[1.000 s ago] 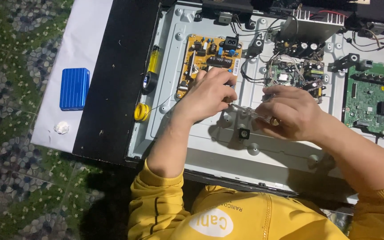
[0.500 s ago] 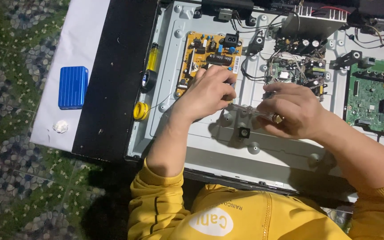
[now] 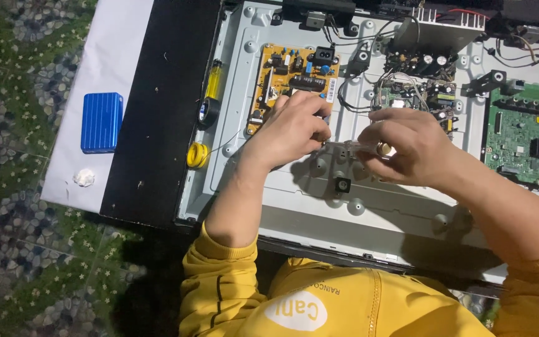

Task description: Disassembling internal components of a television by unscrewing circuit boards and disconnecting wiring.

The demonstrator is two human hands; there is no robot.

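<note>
A floor (image 3: 26,274) of green and grey patterned covering carries everything; on it lies 1 white sheet (image 3: 110,50), and over that sheet's right part 1 black mat (image 3: 157,125); the opened grey metal television chassis (image 3: 375,218) rests on the mat. Directly on the white sheet sit 1 blue ribbed case (image 3: 101,122) and, just below it, 1 small white crumpled wad (image 3: 83,178); the 2 lie near each other but apart.
</note>
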